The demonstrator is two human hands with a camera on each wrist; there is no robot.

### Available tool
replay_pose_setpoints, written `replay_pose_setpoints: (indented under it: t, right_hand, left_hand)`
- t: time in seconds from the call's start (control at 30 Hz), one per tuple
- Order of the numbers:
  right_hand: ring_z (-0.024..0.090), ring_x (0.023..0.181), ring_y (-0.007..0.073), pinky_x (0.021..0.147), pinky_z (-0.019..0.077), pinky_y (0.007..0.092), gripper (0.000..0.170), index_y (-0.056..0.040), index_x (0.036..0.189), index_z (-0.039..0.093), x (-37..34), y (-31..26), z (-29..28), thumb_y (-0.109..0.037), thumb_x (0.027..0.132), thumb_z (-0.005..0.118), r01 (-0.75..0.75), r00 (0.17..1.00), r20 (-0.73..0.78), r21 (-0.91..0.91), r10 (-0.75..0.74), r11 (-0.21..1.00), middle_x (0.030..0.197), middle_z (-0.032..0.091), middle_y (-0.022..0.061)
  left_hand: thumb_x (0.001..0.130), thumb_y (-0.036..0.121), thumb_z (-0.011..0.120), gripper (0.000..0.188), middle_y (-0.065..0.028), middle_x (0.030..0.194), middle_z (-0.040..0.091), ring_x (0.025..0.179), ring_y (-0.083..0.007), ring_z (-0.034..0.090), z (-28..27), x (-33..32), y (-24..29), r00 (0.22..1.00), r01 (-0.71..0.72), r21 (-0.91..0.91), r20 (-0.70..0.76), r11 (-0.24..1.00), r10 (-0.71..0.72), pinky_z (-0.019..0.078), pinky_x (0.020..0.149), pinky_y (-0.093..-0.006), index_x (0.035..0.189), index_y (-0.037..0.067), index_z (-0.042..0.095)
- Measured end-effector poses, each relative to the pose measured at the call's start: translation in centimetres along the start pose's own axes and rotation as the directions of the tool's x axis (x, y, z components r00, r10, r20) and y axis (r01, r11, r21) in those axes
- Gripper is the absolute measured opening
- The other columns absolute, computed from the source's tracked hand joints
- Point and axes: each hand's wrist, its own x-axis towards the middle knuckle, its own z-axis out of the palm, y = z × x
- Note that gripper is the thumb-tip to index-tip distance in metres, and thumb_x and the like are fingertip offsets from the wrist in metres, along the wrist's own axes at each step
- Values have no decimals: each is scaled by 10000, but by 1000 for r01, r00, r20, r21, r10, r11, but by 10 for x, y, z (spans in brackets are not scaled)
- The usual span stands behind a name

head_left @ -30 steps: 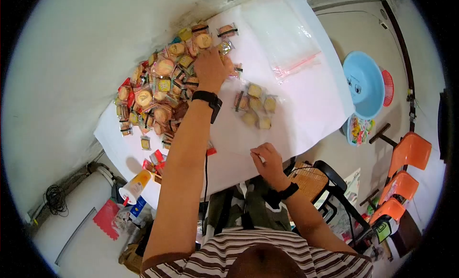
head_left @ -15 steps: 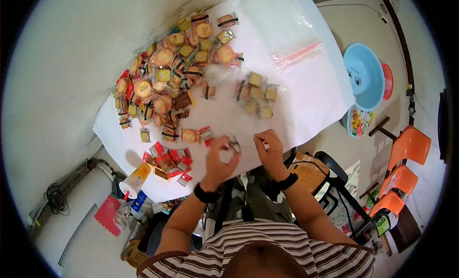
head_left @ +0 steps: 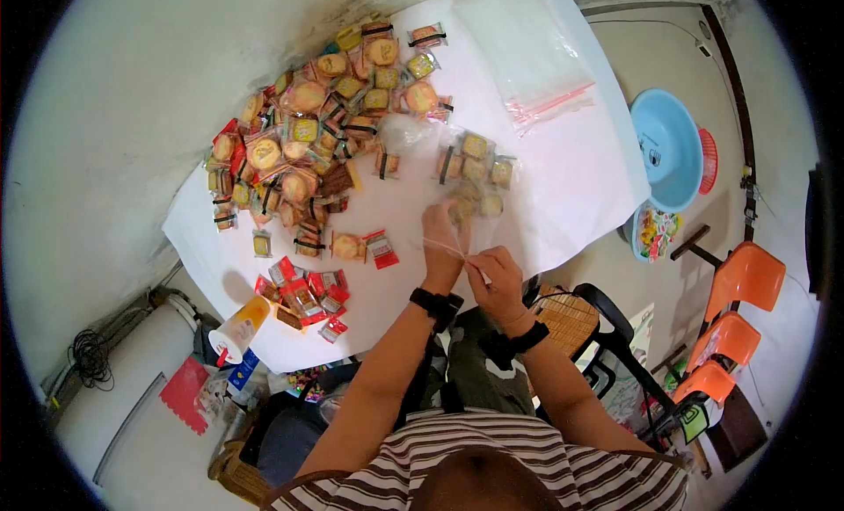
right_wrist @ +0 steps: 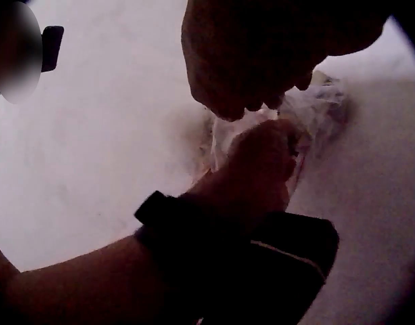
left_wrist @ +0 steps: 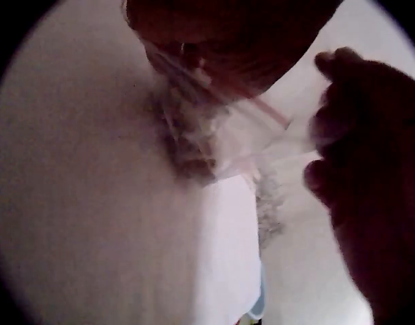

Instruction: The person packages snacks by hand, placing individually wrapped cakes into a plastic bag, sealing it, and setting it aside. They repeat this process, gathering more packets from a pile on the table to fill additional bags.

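Observation:
A clear plastic bag (head_left: 505, 193) with several wrapped biscuits (head_left: 475, 145) in it lies on the white-covered table (head_left: 580, 186). My right hand (head_left: 498, 282) pinches the edge of its mouth between thumb and fingers. Through that mouth reaches my left hand (head_left: 442, 240), with a wrapped biscuit right by its fingertips; I cannot tell whether the fingers still hold it. In the left wrist view the film and a pink strip (left_wrist: 265, 112) cross in front of the left hand (left_wrist: 227, 40). The right wrist view shows the left hand (right_wrist: 255, 162) below the right.
A large heap of wrapped biscuits (head_left: 294, 151) covers the table's left side. Small red packets (head_left: 303, 300) and a drink cup (head_left: 242, 329) sit near the front left. Flat clear bags (head_left: 527, 54) lie at the back. Beyond the table are blue basins (head_left: 668, 151) and orange chairs (head_left: 743, 278).
My left hand came back from the heap with a small wrapped biscuit, then moved right into the bag's mouth. My right hand stays at the bag's edge.

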Motion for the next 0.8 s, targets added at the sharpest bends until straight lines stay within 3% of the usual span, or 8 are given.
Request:
replay_pose_setpoints:
  t: [0.07, 0.13, 0.27, 0.37, 0.43, 0.57, 0.63, 0.8]
  right_hand:
    - [570, 666, 273, 567, 468, 345, 100, -35, 810, 620, -2, 2, 1, -16, 720, 658, -1, 1000, 17, 1, 1, 1000, 753, 571, 110]
    - [570, 670, 272, 571, 469, 344, 104, -36, 813, 621, -3, 4, 1, -17, 719, 660, -5, 1000, 26, -1, 5, 1000, 754, 570, 108]
    - [568, 683, 273, 587, 470, 344, 115, -41, 822, 625, -9, 7, 3, -20, 716, 664, -27, 999, 37, 18, 26, 999, 759, 569, 101]
    - [567, 690, 276, 596, 470, 343, 111, -41, 819, 626, -10, 8, 1, -24, 716, 665, -33, 998, 50, 0, 33, 999, 764, 568, 101]
    - [565, 677, 271, 581, 462, 336, 107, -26, 814, 624, -8, 6, 0, -1, 717, 661, -30, 998, 49, 8, 30, 1000, 756, 562, 109]
    - [563, 667, 270, 568, 458, 333, 100, -11, 807, 621, -12, 9, -2, 15, 718, 658, -11, 998, 63, -2, 11, 1000, 749, 560, 117]
    - [564, 668, 270, 569, 460, 334, 99, -12, 807, 622, -12, 10, -2, 10, 718, 661, -10, 998, 66, -6, 11, 1000, 748, 561, 117]
    - [570, 704, 275, 605, 469, 346, 98, -35, 821, 627, -12, 12, 2, -34, 731, 666, -30, 994, 107, -26, 32, 999, 775, 565, 101]
  left_hand:
    - [808, 166, 614, 315, -186, 1048, 526, 979, -352, 472, 8, -1, -13, 1000, -21, 62, 10, 998, 20, 386, 855, -409, 1037, -15, 495]
    - [802, 153, 613, 340, -210, 1070, 511, 997, -371, 462, 13, -2, -19, 992, -39, 146, -112, 988, 56, 366, 891, -432, 1056, -29, 478]
    - [813, 130, 589, 328, -247, 1101, 489, 1057, -402, 440, 16, -8, -15, 980, -30, 233, -183, 972, 74, 348, 932, -455, 1066, -43, 474]
    - [839, 158, 550, 278, -250, 1077, 493, 993, -445, 455, 11, -8, -11, 990, -56, 134, -120, 989, 72, 357, 878, -482, 1010, -46, 471]
    - [862, 147, 498, 281, -300, 1133, 460, 1027, -484, 434, -5, -7, -4, 965, -44, 54, 260, 998, 29, 362, 908, -486, 1050, -59, 464]
    - [847, 123, 480, 358, -315, 1206, 420, 1097, -489, 407, -8, -13, -3, 955, -99, 116, 289, 988, 61, 343, 968, -469, 1139, -79, 435]
    - [828, 105, 487, 468, -295, 1293, 361, 1172, -475, 363, 1, -18, -16, 956, -290, 487, 184, 824, 227, 315, 1003, -478, 1229, -108, 376]
    - [826, 108, 496, 533, -297, 1374, 256, 1260, -458, 276, 12, -9, -16, 967, -224, 403, 202, 887, 153, 283, 1032, -486, 1276, -124, 331]
